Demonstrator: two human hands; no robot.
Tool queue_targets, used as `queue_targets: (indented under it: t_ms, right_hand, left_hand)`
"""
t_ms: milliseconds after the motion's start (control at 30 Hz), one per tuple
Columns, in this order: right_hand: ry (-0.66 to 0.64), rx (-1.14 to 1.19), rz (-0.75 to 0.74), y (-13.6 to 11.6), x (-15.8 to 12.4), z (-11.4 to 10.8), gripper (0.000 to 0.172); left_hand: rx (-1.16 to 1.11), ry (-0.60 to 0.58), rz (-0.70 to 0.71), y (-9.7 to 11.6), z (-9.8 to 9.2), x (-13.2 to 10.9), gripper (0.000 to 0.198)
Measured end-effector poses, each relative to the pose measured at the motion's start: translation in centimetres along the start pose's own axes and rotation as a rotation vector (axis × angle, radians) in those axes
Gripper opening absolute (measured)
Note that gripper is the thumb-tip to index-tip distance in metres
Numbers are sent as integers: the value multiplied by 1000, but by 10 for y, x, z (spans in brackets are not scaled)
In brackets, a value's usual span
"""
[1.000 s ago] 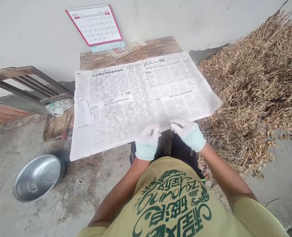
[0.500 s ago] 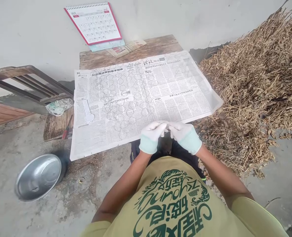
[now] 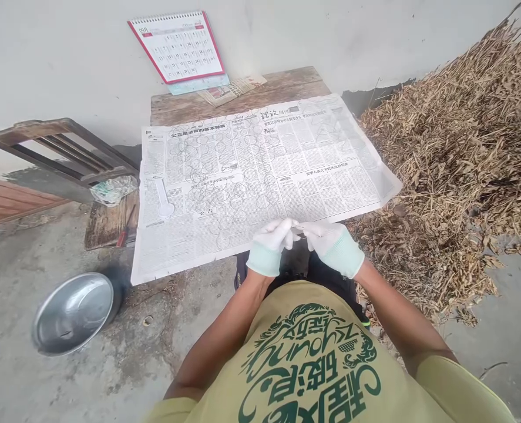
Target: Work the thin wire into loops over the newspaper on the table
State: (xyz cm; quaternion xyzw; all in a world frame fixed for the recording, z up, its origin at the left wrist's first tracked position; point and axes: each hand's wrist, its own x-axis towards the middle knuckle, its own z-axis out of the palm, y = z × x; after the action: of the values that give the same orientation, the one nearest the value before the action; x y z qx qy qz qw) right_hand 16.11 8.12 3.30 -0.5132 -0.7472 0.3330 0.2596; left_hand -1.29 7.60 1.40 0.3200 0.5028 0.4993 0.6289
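Note:
My left hand (image 3: 274,236) and my right hand (image 3: 327,239) wear white gloves with pale green cuffs. They meet at the front edge of a newspaper sheet (image 3: 322,202), fingertips pinched close together with a narrow gap between. A thin sliver of something seems to bridge the fingertips, but it is too small to name. Spread over the left and middle of the newspaper are many thin, dark, round outlines (image 3: 202,153); whether these are loose loops or drawn lines is unclear. On the sheet's left lies a flat, pale piece with a rounded end (image 3: 166,202).
Beneath the newspaper stands a wooden table (image 3: 286,82), with a desk calendar (image 3: 178,50) at its back. To the left are a wooden chair (image 3: 106,226) bearing a plastic bag (image 3: 114,190) and a red-handled screwdriver (image 3: 121,236), and a metal basin (image 3: 73,314). Dry stalks (image 3: 454,194) are heaped at right.
The view has shifted slightly, so the table and chair appear further right. My fingertips have drawn a little apart, still pinched.

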Motion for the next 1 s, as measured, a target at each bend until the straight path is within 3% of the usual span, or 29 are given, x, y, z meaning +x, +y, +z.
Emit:
queue_targets:
  t_ms: [200, 400, 567, 800, 900, 1000]
  right_hand:
    - [99, -51, -12, -2, -3, 2, 36]
    - [47, -49, -12, -9, -3, 5, 38]
    - [6, 40, 19, -10, -7, 8, 38]
    - [42, 200, 43, -8, -11, 8, 34]
    - [39, 212, 124, -7, -11, 9, 33]
    - [70, 221, 199, -4, -9, 9, 32]
  left_hand:
    - [210, 70, 138, 7, -6, 1, 27]
    - [378, 161, 201, 13, -4, -1, 19]
    - [290, 118, 227, 11, -5, -2, 35]
    - [-82, 59, 56, 9, -6, -1, 31]
    - [-116, 109, 114, 7, -7, 3, 31]
    - [-9, 149, 184, 4, -11, 5, 50]
